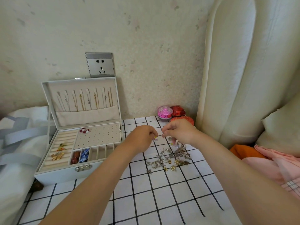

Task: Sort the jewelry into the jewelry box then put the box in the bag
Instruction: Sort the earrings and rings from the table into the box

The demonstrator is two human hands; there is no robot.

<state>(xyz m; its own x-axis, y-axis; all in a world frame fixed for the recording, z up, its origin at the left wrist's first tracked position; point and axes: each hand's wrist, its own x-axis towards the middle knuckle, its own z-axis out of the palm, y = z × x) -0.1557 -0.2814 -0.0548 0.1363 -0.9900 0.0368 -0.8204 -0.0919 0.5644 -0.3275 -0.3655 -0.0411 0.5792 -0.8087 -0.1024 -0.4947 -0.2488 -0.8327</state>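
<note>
The left hand is held just above the counter with its fingers curled, and a small silvery piece is pinched at its fingertips. The right hand is raised close beside it, the two nearly meeting. Its thumb and forefinger are drawn together and one finger is pointed down. Whether anything is gripped there cannot be told.

Directly below and nearer than the right hand, a pile of jewelry is spread loosely on the black-and-white checked cloth by which the counter is covered. Silver and gold pieces are mixed in it.

To the left of the left hand, near but apart from it, the jewelry box is set open on the counter with its lid raised upright. Necklaces are hung in a row inside the lid. Gold pieces are seated in the ring rolls, red beads and blue pieces are kept in two adjoining front compartments, and pearl studs are laid on the perforated panel.

Beyond the right hand, against the wall, a pink round case and a red case are placed side by side.
</note>
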